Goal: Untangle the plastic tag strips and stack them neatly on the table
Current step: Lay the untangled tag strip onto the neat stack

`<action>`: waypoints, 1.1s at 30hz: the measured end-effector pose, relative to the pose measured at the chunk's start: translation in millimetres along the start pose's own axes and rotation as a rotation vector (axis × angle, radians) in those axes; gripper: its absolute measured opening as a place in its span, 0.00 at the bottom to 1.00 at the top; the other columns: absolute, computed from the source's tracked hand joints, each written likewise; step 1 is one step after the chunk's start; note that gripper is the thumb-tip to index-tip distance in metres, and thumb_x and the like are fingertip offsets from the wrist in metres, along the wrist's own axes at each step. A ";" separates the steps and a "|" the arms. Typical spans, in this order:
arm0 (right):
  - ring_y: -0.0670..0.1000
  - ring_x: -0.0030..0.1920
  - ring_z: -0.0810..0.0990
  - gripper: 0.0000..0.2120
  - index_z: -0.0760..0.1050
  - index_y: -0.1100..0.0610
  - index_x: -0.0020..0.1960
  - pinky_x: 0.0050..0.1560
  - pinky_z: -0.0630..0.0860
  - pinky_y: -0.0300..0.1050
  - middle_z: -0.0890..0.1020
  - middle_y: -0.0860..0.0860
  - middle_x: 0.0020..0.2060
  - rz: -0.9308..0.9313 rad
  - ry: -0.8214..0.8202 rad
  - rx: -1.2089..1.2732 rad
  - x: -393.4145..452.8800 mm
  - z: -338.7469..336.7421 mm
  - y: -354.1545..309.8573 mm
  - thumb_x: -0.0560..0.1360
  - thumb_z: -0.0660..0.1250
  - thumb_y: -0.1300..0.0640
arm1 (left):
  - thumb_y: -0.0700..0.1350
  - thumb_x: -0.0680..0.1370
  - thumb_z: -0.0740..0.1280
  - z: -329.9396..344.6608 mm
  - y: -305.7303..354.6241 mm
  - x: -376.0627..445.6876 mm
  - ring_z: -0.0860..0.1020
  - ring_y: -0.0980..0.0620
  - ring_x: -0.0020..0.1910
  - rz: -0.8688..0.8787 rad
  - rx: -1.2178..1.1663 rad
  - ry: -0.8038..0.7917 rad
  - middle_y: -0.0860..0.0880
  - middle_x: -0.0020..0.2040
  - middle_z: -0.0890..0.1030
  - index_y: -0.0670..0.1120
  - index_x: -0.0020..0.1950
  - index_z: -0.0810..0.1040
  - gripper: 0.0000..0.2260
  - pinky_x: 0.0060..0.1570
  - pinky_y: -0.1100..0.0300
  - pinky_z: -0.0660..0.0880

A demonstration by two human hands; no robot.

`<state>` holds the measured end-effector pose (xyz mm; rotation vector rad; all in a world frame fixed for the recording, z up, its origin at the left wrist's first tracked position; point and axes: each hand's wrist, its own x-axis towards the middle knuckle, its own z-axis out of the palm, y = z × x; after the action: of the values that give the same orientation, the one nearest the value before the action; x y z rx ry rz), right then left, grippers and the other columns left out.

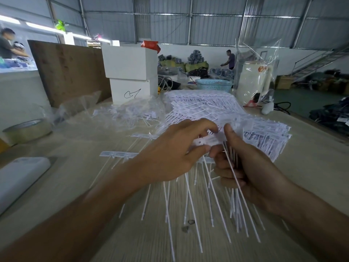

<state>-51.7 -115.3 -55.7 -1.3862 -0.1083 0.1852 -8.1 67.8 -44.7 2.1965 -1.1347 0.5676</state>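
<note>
My right hand [243, 167] grips a bundle of white plastic tag strips [213, 188] just below their flat heads; the thin tails fan down toward the near edge of the wooden table [79, 186]. My left hand [173, 154] pinches the flat head of one strip [204, 141] at the top of that bundle, thumb and forefinger closed on it. A big pile of tag strips [217, 108] lies behind my hands. Two single strips [117, 154] lie flat on the table to the left.
A clear plastic bag with more strips [132, 112] sits at centre left. A tape roll [26, 129] and a white flat device [18, 176] lie at the left. White boxes [130, 72], a brown board [69, 70], a blue basket [214, 86] and a clear-wrapped bag [255, 78] stand behind. People work in the background.
</note>
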 end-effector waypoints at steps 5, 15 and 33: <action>0.45 0.23 0.60 0.16 0.75 0.57 0.37 0.20 0.58 0.37 0.64 0.50 0.26 -0.088 0.091 -0.072 -1.0 -1.9 0.4 0.77 0.69 0.48 | 0.48 0.78 0.71 -5.0 -1.8 0.1 0.79 0.60 0.56 0.024 -0.026 -0.001 0.57 0.54 0.81 0.54 0.63 0.71 0.16 0.50 0.67 0.73; 0.44 0.25 0.55 0.15 0.73 0.54 0.35 0.20 0.53 0.36 0.60 0.48 0.30 -0.012 -0.019 0.124 0.7 -5.4 0.9 0.76 0.66 0.47 | 0.47 0.80 0.65 -1.4 -3.6 -3.2 0.76 0.48 0.48 0.144 0.305 0.090 0.47 0.49 0.81 0.43 0.59 0.78 0.11 0.44 0.49 0.76; 0.49 0.27 0.56 0.20 0.66 0.52 0.31 0.24 0.54 0.40 0.62 0.51 0.29 -0.123 -0.095 -0.015 -4.3 -8.2 -2.5 0.77 0.65 0.45 | 0.45 0.74 0.74 -4.8 -8.8 0.6 0.82 0.55 0.43 -0.024 -0.183 0.134 0.54 0.43 0.85 0.47 0.51 0.85 0.07 0.45 0.57 0.78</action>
<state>-54.2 -124.5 -54.6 -1.3813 -0.2737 0.1473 -0.9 74.7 -43.6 1.9840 -1.0455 0.5681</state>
